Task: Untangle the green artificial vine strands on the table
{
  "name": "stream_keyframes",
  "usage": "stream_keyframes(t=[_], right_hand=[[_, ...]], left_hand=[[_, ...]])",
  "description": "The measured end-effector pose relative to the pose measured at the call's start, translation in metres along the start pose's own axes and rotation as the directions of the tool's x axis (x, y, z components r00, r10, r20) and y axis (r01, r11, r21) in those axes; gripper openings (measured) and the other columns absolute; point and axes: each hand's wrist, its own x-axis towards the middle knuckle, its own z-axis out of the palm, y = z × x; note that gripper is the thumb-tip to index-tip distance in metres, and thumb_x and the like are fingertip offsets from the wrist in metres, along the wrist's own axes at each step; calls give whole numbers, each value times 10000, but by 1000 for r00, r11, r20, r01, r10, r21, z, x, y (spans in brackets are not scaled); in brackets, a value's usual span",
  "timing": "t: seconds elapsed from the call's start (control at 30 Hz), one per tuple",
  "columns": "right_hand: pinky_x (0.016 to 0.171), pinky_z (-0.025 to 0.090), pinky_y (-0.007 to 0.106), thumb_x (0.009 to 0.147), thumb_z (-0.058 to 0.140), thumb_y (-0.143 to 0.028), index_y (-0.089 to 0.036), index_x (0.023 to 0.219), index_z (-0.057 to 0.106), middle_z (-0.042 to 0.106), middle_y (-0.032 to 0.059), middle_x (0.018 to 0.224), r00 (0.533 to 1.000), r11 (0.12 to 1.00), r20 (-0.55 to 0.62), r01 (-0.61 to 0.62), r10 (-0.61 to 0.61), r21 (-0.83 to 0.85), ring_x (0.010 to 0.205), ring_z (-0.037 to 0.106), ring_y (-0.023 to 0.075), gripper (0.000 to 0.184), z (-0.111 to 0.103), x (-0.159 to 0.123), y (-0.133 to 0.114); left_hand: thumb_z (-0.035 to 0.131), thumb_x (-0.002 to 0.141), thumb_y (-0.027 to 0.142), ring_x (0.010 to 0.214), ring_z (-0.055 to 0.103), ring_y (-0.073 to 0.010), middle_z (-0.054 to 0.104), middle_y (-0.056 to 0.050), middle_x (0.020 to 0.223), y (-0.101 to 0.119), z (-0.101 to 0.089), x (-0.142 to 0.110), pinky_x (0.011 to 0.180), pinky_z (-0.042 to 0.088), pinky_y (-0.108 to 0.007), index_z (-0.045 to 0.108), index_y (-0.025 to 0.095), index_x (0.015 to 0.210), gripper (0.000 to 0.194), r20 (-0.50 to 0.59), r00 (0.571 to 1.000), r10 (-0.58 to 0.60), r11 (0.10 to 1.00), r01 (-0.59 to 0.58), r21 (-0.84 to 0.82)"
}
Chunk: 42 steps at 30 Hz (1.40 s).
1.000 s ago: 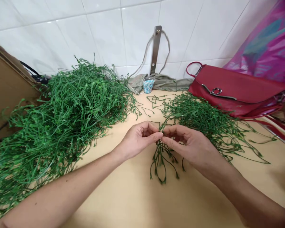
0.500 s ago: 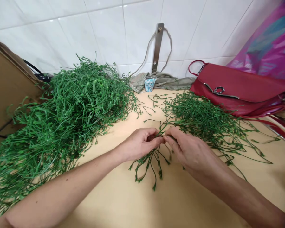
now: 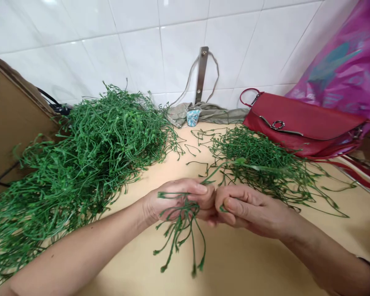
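A sprig of artificial green vine (image 3: 180, 234) hangs in several thin strands from my left hand (image 3: 175, 201), whose fingers are curled around it. My right hand (image 3: 252, 209) presses against the left at the knuckles, fingers closed, with a small green piece showing at the thumb. One stem rises from between my hands toward the smaller tangle of the same vine (image 3: 259, 168) at the right. A much larger heap of vine (image 3: 89, 156) lies to the left of my left forearm. Where the sprig's stems pass between my fingers, they are hidden.
The pale yellow tabletop (image 3: 249, 263) runs to a white tile wall. Against the wall stand a small plastic cup (image 3: 193, 117) on grey cloth (image 3: 212, 115) and a metal bracket (image 3: 201, 74). A red handbag (image 3: 299, 123) and pink plastic bag (image 3: 336, 61) are at the right.
My hands have moved lower in the view, and the sprig now hangs below my left hand, further left. Its strands have shifted with the hand.
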Motion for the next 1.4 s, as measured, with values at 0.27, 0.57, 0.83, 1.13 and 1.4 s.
stream_keyframes(t=[0.27, 0.57, 0.83, 1.13, 1.4], right_hand=[[642, 462, 359, 928, 562, -596, -245, 844, 636, 558, 20, 707, 805, 982, -591, -140, 40, -125, 659, 541, 193, 369, -34, 8, -7], [943, 524, 464, 913, 614, -418, -244, 1023, 741, 757, 102, 1045, 761, 759, -554, -130, -336, -638, 1021, 684, 285, 242, -11, 8, -11], [626, 489, 276, 798, 709, -565, -209, 832, 691, 686, 22, 765, 889, 975, -403, -219, 219, 45, 704, 600, 154, 357, 10, 15, -9], [663, 461, 281, 841, 674, -537, -219, 778, 618, 595, 3, 719, 885, 973, -414, -232, 212, 3, 703, 541, 149, 329, 0, 13, -9], [711, 486, 353, 876, 514, -749, -219, 902, 671, 665, 68, 808, 875, 947, -361, -296, 322, 126, 765, 593, 205, 553, -9, 9, -8]], left_hand=[[898, 665, 511, 652, 514, -75, 561, 27, 748, -6, -35, 22, 675, 441, -217, 605, 159, 760, 468, -503, 804, 315, 946, -310, 97], [859, 733, 454, 636, 479, -100, 580, 27, 650, -9, -25, 23, 633, 354, -260, 621, 161, 689, 380, -509, 739, 442, 868, -208, 451], [922, 644, 406, 635, 527, -79, 617, 44, 682, -8, -20, 22, 673, 420, -243, 649, 151, 801, 406, -404, 816, 414, 882, -250, 399], [826, 749, 543, 740, 632, -107, 610, 21, 782, -11, -21, 21, 772, 500, -266, 562, 163, 807, 466, -367, 876, 312, 935, -215, 282], [609, 937, 501, 555, 528, -80, 502, 56, 663, -11, -21, 18, 582, 393, -223, 545, 189, 858, 328, -346, 847, 403, 793, -134, 595]])
